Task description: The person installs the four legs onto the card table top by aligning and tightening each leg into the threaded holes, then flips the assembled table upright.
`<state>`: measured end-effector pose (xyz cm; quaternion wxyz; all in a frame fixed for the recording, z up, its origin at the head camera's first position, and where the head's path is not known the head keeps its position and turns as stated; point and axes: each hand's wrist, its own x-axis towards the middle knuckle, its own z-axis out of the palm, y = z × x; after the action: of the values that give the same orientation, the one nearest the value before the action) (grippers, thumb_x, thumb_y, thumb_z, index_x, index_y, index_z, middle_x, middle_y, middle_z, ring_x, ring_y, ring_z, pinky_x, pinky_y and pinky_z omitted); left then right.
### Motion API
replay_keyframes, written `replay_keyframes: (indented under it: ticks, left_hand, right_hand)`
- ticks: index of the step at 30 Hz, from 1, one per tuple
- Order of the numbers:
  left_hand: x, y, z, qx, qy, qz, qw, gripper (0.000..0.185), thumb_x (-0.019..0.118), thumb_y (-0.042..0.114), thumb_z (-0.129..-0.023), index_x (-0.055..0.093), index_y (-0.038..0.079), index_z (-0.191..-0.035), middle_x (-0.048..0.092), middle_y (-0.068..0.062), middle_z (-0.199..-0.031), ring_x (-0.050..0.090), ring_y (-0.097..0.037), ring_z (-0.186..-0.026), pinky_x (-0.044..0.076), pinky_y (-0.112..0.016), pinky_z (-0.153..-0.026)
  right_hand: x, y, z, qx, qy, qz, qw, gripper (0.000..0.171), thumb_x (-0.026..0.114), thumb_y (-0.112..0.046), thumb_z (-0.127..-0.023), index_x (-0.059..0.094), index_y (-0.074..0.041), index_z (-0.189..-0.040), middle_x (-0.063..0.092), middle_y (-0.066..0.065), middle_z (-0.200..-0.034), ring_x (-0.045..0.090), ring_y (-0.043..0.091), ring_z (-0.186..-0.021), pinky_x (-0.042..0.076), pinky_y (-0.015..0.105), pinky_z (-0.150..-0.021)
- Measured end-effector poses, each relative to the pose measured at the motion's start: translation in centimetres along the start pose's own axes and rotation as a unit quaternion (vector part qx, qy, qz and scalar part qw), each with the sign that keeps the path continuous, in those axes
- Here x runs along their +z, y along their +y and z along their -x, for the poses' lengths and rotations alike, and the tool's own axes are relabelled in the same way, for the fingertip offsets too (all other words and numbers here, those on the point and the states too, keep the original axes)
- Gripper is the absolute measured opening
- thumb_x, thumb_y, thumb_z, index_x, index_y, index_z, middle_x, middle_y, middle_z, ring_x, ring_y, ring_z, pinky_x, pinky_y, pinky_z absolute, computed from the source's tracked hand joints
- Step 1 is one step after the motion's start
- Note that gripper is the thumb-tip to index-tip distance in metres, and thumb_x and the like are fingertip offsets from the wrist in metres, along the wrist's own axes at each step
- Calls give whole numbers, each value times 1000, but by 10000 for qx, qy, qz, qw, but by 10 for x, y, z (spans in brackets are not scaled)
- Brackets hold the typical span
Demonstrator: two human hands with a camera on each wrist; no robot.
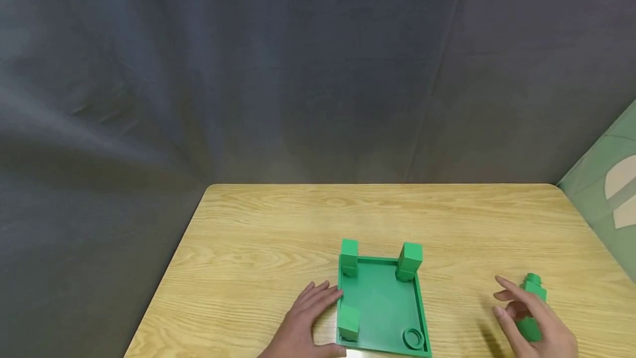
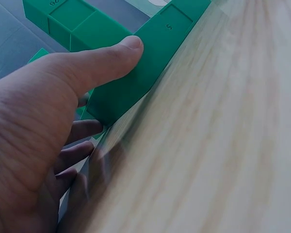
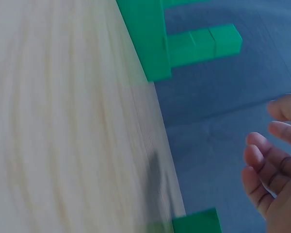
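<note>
Three posts standing on the tray, fourth loose; right hand at the loose post

Landmark: the square green plastic tray with a raised rim, flat on the pale wood-grain worktop.

Green square-section posts stand upright at three of the tray's corners: far left, far right and near left. The near-right corner shows only a round green socket ring, with no post on it. A loose green post with a round stub is on the worktop to the right of the tray, well apart from it; it appears to lie with the stub toward the far side, partly hidden.

Left hand: grip wide, thumb on the tray's near wall, fingers at its left side.

Right hand: at the loose post, right of the tray. Grip part-wide, fingers bent, thumb apart from the forefinger. No hold is evident; contact cannot be confirmed.

Assessment: the step in hand looks to be picking up the loose post while the tray is steadied. The next move would call for closing thumb and fingers on the post's body, then turning its stub toward the socket ring.
</note>
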<state>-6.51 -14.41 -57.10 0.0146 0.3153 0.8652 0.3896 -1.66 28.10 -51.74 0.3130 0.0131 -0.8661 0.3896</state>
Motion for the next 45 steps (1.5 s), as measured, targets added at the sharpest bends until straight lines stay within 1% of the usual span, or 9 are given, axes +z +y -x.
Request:
replay_keyframes:
  ticks: [7,12,15,19,21,28,31,38,45]
  left_hand:
    - [-1,0,0,-131,-66,47,9999,94,87,64,-90,49,31,-170,54,7,-168,47,-26,-159,33,-56,-134]
    - [-2,1,1,-275,-130,206,9993,94,87,63,-90,48,32,-170,53,9,-169,46,-26,-160,32,-58,-134]
    - [-2,1,1,-291,-140,238,9992,93,87,63,-90,49,33,-170,53,9,-169,46,-26,-160,32,-58,-134]
    - [-2,1,0,-293,-144,236,9992,93,87,62,-90,48,33,-170,53,10,-169,46,-26,-160,32,-58,-134]
    - [-2,1,0,-288,-150,240,9992,93,88,62,-90,49,33,-170,53,10,-168,46,-26,-159,31,-57,-134]
    - [-3,2,0,-342,-189,314,9987,93,88,62,-90,48,34,-170,53,9,-168,45,-26,-160,31,-58,-134]
    - [-2,2,1,-380,-218,339,9985,92,86,63,-91,47,35,-170,52,10,-169,45,-26,-160,31,-61,-133]
    - [-1,2,2,-367,-153,245,9989,92,86,64,-91,47,36,-170,52,11,-169,45,-26,-160,33,-62,-132]
    - [-1,3,0,-370,-174,385,9984,92,87,62,-91,48,35,-170,52,11,-169,45,-27,-160,31,-61,-134]
  right_hand:
    - [-9,31,0,304,215,546,9978,79,95,13,-66,72,3,-140,58,-36,-115,48,-20,-91,43,1,-67]
    - [-20,62,-3,-95,126,720,9973,112,108,1,-35,68,11,-140,71,25,-105,40,-22,-97,40,4,-58]
    - [-24,75,0,254,-260,1078,9935,130,113,-14,-33,59,13,-148,61,45,-104,57,4,-91,47,18,-59]
    - [-25,78,12,2143,-1494,1733,9496,156,110,-45,-59,17,3,-174,37,55,-131,44,65,-113,56,60,-76]
    - [-24,77,15,2841,-2051,1955,9160,160,105,-53,-69,-3,-1,-175,24,58,-139,35,71,-121,52,78,-80]
    - [-22,77,12,3297,-2369,2167,8878,163,102,-59,-72,-11,1,-173,35,52,-127,51,64,-109,60,57,-69]
    - [-25,79,8,3108,-2583,2147,8891,157,98,-59,-79,-11,9,-170,46,50,-117,60,57,-103,61,53,-70]
    - [-32,87,-4,1985,-2897,1621,9222,128,91,-33,-92,1,25,-163,72,21,-89,68,22,-70,51,26,-56]
    - [-40,88,-4,1671,-2439,1660,9408,105,84,-18,-91,18,27,-159,69,46,-99,75,42,-77,50,22,-55]
